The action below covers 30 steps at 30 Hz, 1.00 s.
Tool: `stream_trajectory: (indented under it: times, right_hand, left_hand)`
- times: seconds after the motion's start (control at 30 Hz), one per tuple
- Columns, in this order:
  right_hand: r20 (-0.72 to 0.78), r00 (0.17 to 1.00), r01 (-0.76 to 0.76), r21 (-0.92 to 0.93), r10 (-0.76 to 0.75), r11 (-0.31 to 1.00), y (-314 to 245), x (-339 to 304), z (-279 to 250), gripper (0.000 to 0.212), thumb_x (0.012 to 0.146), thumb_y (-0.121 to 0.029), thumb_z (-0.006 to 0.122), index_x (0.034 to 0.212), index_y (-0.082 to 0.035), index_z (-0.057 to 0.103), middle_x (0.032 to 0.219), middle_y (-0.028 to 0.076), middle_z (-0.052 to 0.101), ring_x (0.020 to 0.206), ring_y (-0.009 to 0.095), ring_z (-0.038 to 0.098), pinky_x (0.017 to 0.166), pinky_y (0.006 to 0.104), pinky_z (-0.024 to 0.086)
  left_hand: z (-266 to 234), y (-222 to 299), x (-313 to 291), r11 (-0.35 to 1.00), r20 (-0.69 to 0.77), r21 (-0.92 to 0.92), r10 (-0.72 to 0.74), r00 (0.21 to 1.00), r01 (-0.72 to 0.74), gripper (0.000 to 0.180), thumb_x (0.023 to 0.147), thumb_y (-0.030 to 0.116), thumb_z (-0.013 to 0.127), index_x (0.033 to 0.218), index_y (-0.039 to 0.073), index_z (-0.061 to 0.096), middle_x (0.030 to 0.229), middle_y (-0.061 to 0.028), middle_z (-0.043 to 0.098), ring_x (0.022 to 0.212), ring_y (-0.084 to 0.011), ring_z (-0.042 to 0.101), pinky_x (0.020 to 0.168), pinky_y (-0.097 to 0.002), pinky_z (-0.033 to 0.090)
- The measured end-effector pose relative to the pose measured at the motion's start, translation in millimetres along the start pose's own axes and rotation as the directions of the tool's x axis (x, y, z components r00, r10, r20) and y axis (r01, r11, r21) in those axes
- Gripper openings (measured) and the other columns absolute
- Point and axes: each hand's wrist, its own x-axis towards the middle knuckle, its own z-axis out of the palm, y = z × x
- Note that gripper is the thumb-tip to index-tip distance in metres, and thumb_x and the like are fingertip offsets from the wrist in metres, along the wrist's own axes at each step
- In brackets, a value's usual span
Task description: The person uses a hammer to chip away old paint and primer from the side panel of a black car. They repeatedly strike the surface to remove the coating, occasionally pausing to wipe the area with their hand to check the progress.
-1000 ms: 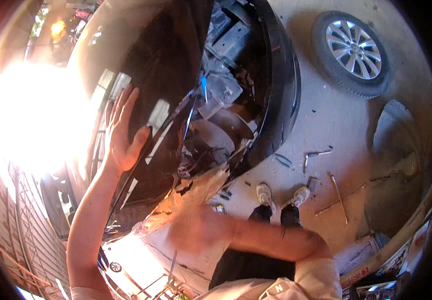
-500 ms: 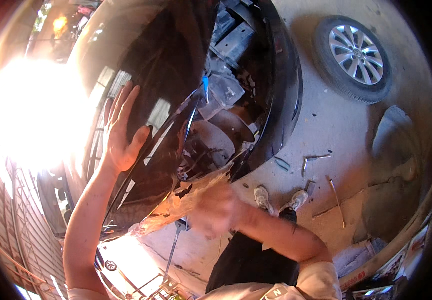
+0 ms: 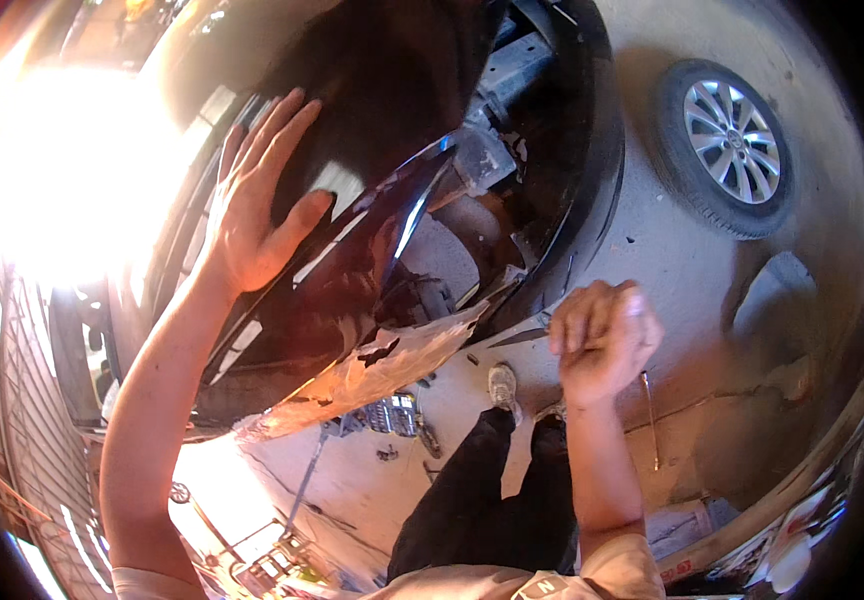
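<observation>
While the left hand (image 3: pixel 270 205) lay spread on the dark hood (image 3: pixel 392 85), fingers long, thumb out towards the hood's near edge, it had hold of nothing; flat palm, no pinch at all! Across to the right hand (image 3: pixel 606 335): fingers curled into a loose fist, up over the floor, nothing poking out, though what the palm hid could not be told. And here was the key line: the torn tan strip (image 3: pixel 397 372) ran along the car's lower edge, its long axis slanting up and rightward to the bumper (image 3: pixel 600 195). Its upper end lay just left of the fist, so the right hand was nearer that end, apart from it. Farther out, a tool tray (image 3: pixel 392 414) showed below the strip, a thin rod (image 3: pixel 651 425) right of the legs, and a wheel (image 3: pixel 732 145) beyond the bumper.
</observation>
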Motion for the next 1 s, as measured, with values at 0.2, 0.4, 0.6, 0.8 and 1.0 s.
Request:
stream_trajectory:
  times: [0.2, 0.4, 0.6, 0.8, 1.0]
  right_hand:
    - [0.175, 0.98, 0.035, 0.293, -0.09, 0.956, -31.2, 10.7, 27.1, 0.037, 0.109, -0.028, 0.035, 0.076, -0.012, 0.037, 0.06, 0.0, 0.035, 0.045, 0.009, 0.035, 0.035, 0.0229, 0.036]
    - [0.311, 0.951, -0.109, 0.329, 0.001, 0.938, 3.7, 21.5, 28.6, 0.038, 0.105, -0.025, 0.044, 0.071, -0.01, 0.038, 0.056, 0.003, 0.037, 0.043, 0.012, 0.037, 0.034, 0.0253, 0.032]
    - [0.429, 0.893, 0.036, 0.227, -0.133, 0.973, -40.5, 16.2, 57.5, 0.041, 0.107, -0.028, 0.034, 0.069, -0.014, 0.041, 0.054, 0.002, 0.042, 0.039, 0.008, 0.034, 0.038, 0.0208, 0.032]
    - [0.411, 0.911, -0.052, 0.192, -0.032, 0.98, -7.1, 15.2, 40.8, 0.036, 0.105, -0.025, 0.04, 0.073, -0.009, 0.042, 0.057, 0.004, 0.041, 0.039, 0.011, 0.035, 0.035, 0.0253, 0.031]
    - [0.461, 0.869, 0.07, 0.24, -0.177, 0.968, -47.2, 15.8, 59.5, 0.037, 0.105, -0.03, 0.04, 0.071, -0.013, 0.042, 0.054, 0.004, 0.042, 0.038, 0.013, 0.037, 0.04, 0.0259, 0.04]
  left_hand:
    - [7.5, -10.3, -7.3, 0.999, -0.054, 0.032, 0.029, 0.998, -0.028, 0.077, 0.089, 0.057, 0.052, 0.15, 0.01, 0.04, 0.155, -0.0179, 0.037, 0.146, -0.0391, 0.028, 0.12, -0.0561, 0.012]
    - [0.5, 1.6, -6.5, 1.0, -0.013, 0.02, 0.004, 1.0, -0.004, 0.077, 0.091, 0.051, 0.056, 0.151, 0.006, 0.036, 0.156, -0.02, 0.034, 0.148, -0.036, 0.025, 0.121, -0.0513, 0.013]
    - [5.1, -9.6, -16.4, 0.996, -0.079, -0.055, 0.059, 0.995, -0.064, 0.072, 0.093, 0.038, 0.063, 0.149, 0.0, 0.036, 0.154, -0.0249, 0.034, 0.147, -0.0379, 0.027, 0.119, -0.0494, 0.023]
    - [-3.3, 8.8, -12.4, 1.0, -0.033, -0.01, -0.012, 0.999, 0.012, 0.076, 0.093, 0.046, 0.059, 0.148, 0.0, 0.036, 0.153, -0.0249, 0.036, 0.147, -0.0373, 0.027, 0.12, -0.0525, 0.018]
    - [-7.2, 10.6, -14.0, 0.997, -0.009, 0.038, -0.06, 0.998, 0.06, 0.08, 0.092, 0.05, 0.057, 0.15, 0.0, 0.033, 0.154, -0.0243, 0.034, 0.148, -0.0363, 0.025, 0.121, -0.0553, 0.013]
